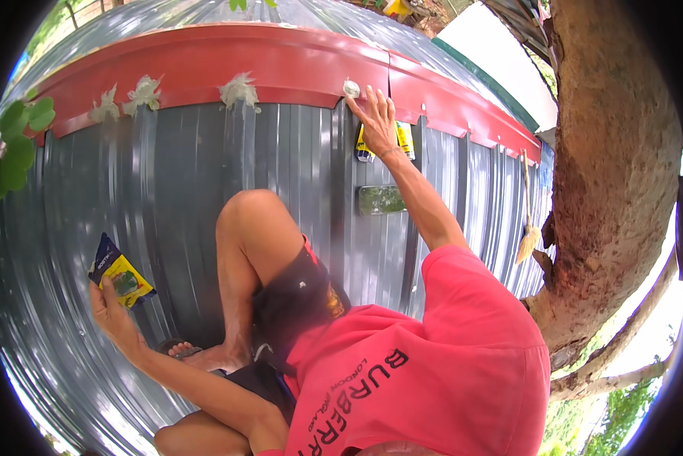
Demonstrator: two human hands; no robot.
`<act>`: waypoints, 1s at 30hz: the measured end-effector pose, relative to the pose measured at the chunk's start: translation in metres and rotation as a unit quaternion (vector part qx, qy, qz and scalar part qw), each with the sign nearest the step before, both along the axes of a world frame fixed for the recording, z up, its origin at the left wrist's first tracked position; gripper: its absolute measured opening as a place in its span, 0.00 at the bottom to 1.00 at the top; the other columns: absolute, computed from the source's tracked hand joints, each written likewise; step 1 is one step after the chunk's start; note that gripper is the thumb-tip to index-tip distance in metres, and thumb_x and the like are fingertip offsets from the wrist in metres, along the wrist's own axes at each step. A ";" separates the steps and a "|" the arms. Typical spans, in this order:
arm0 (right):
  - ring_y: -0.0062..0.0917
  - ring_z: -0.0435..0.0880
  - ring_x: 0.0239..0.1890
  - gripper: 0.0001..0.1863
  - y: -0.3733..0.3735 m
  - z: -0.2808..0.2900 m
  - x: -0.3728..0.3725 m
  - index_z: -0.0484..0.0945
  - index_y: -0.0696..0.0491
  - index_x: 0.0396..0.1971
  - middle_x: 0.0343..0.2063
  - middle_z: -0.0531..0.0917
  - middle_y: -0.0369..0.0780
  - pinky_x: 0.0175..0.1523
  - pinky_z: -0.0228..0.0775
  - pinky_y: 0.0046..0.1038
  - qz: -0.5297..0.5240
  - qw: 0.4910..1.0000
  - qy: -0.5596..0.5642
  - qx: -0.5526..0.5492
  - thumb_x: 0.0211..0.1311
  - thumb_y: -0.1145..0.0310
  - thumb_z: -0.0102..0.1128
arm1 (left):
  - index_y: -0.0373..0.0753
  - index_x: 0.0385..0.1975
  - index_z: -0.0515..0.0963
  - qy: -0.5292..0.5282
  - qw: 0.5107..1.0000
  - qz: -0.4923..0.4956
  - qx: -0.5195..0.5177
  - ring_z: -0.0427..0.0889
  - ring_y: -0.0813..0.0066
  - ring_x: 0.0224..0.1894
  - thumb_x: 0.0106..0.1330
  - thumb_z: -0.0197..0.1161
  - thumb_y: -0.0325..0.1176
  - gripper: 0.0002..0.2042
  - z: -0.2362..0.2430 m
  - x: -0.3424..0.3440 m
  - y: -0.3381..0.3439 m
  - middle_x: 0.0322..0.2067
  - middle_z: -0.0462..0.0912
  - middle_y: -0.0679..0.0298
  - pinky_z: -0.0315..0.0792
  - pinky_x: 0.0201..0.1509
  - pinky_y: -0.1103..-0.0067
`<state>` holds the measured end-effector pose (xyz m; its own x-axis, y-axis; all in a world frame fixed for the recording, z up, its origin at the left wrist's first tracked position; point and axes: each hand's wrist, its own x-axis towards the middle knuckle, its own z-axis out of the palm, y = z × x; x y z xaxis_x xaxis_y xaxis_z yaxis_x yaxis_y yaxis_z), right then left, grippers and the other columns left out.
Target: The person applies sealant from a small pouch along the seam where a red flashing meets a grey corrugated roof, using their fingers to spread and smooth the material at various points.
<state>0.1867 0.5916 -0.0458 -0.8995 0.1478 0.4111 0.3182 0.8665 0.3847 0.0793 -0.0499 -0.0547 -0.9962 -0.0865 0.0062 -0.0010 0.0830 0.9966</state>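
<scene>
My left hand (113, 310) is closed on the lower edge of a yellow and dark blue packet (125, 280), held up over the grey metal roofing at the left. My right hand (375, 121) reaches far forward with its fingers stretched out along the red metal flashing (296, 57). Its fingertips are at a round whitish dab of paste (351, 89) on the flashing's lower edge; whether they press on it is hard to tell. Partly behind my right hand and wrist lies another yellow and blue packet (405, 140).
Whitish-grey paste patches (239, 90) cover several rib ends along the flashing. A dark glossy rectangular object (381, 199) lies near my right forearm. A broom (529, 235) rests at the right, beside a thick tree trunk (615, 152). Green leaves (18, 148) overhang the left side.
</scene>
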 end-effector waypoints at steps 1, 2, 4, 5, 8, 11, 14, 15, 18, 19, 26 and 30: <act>0.50 0.55 0.74 0.43 -0.002 -0.001 -0.001 0.63 0.31 0.72 0.73 0.59 0.50 0.75 0.45 0.54 -0.002 1.000 0.006 -0.006 0.56 0.79 0.54 | 0.39 0.49 0.82 0.003 1.000 0.002 0.000 0.76 0.88 0.44 0.78 0.58 0.40 0.12 0.000 0.000 0.000 0.40 0.83 0.72 0.69 0.50 0.82; 0.50 0.55 0.74 0.43 -0.003 -0.003 0.000 0.63 0.31 0.72 0.73 0.58 0.51 0.75 0.45 0.54 -0.005 1.000 0.010 -0.012 0.56 0.79 0.55 | 0.39 0.49 0.82 0.004 1.000 0.002 0.000 0.76 0.87 0.44 0.77 0.58 0.40 0.12 0.000 0.000 0.002 0.40 0.83 0.72 0.69 0.50 0.82; 0.51 0.55 0.74 0.43 -0.003 -0.006 -0.001 0.62 0.32 0.73 0.73 0.58 0.51 0.75 0.45 0.55 0.004 0.999 0.025 -0.021 0.55 0.79 0.55 | 0.39 0.51 0.81 0.003 1.000 -0.001 -0.007 0.76 0.87 0.44 0.78 0.58 0.39 0.13 -0.002 0.000 0.002 0.41 0.83 0.71 0.69 0.51 0.82; 0.52 0.55 0.74 0.44 -0.003 -0.007 -0.001 0.62 0.33 0.73 0.73 0.58 0.51 0.74 0.45 0.55 0.008 0.999 0.033 -0.026 0.55 0.79 0.55 | 0.38 0.53 0.80 0.002 1.000 -0.005 -0.014 0.77 0.86 0.44 0.78 0.58 0.39 0.14 -0.003 -0.001 0.000 0.42 0.83 0.70 0.69 0.52 0.81; 0.52 0.55 0.74 0.44 -0.005 -0.010 -0.003 0.61 0.33 0.74 0.73 0.58 0.52 0.74 0.45 0.56 -0.005 0.999 0.034 -0.019 0.54 0.79 0.56 | 0.38 0.55 0.80 0.000 1.000 -0.009 -0.025 0.77 0.85 0.44 0.78 0.57 0.39 0.15 -0.006 -0.003 -0.004 0.42 0.84 0.69 0.69 0.53 0.80; 0.52 0.55 0.74 0.45 -0.006 -0.015 -0.005 0.60 0.34 0.74 0.73 0.57 0.52 0.75 0.44 0.56 -0.033 0.999 0.039 -0.014 0.54 0.79 0.55 | 0.38 0.54 0.80 0.005 0.999 -0.008 -0.036 0.77 0.85 0.44 0.78 0.57 0.39 0.14 -0.006 -0.003 -0.002 0.41 0.84 0.69 0.68 0.53 0.81; 0.53 0.53 0.75 0.45 -0.007 -0.022 -0.005 0.59 0.35 0.74 0.74 0.57 0.53 0.75 0.42 0.56 -0.055 0.996 0.056 -0.048 0.54 0.79 0.55 | 0.38 0.54 0.80 0.004 0.999 -0.001 -0.037 0.77 0.85 0.44 0.78 0.57 0.39 0.14 -0.007 -0.003 -0.002 0.41 0.84 0.69 0.68 0.53 0.81; 0.53 0.53 0.75 0.45 -0.008 -0.024 -0.004 0.59 0.35 0.74 0.74 0.56 0.53 0.76 0.41 0.56 -0.069 0.994 0.055 -0.060 0.54 0.79 0.55 | 0.38 0.54 0.80 0.002 0.999 0.003 -0.036 0.77 0.84 0.44 0.78 0.57 0.39 0.14 -0.007 -0.003 -0.002 0.41 0.83 0.69 0.68 0.52 0.81; 0.54 0.50 0.76 0.44 -0.011 -0.028 -0.002 0.59 0.35 0.74 0.74 0.54 0.54 0.77 0.38 0.57 -0.101 0.990 0.042 -0.085 0.55 0.79 0.55 | 0.38 0.54 0.80 0.000 0.999 0.004 -0.041 0.77 0.84 0.44 0.78 0.56 0.38 0.14 -0.004 -0.002 -0.002 0.42 0.84 0.69 0.68 0.52 0.81; 0.54 0.50 0.76 0.44 -0.010 -0.027 -0.004 0.59 0.35 0.74 0.74 0.54 0.54 0.77 0.38 0.57 -0.099 0.992 0.042 -0.064 0.56 0.78 0.54 | 0.38 0.54 0.80 0.000 0.999 0.002 -0.036 0.77 0.84 0.44 0.78 0.56 0.38 0.14 -0.003 -0.002 -0.002 0.42 0.84 0.69 0.69 0.52 0.81; 0.55 0.56 0.73 0.41 0.026 -0.003 -0.004 0.59 0.44 0.75 0.69 0.62 0.57 0.75 0.43 0.55 -0.225 0.963 0.145 -0.024 0.58 0.76 0.53 | 0.37 0.56 0.80 0.000 1.000 0.006 0.008 0.78 0.84 0.45 0.78 0.57 0.38 0.15 -0.003 -0.003 0.009 0.43 0.84 0.69 0.70 0.52 0.81; 0.51 0.70 0.59 0.45 0.003 0.015 0.009 0.46 0.57 0.77 0.55 0.74 0.57 0.65 0.58 0.52 -0.209 0.914 0.225 -0.264 0.58 0.76 0.51 | 0.38 0.56 0.79 -0.018 0.998 0.022 0.049 0.78 0.85 0.45 0.78 0.58 0.40 0.16 -0.005 -0.004 -0.011 0.44 0.84 0.69 0.69 0.53 0.82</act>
<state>0.1953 0.5946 -0.0307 -0.4764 0.7241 0.4986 0.6866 0.6607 -0.3034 0.0749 -0.0612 -0.0599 -0.9908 -0.1289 -0.0401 -0.0383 -0.0165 0.9991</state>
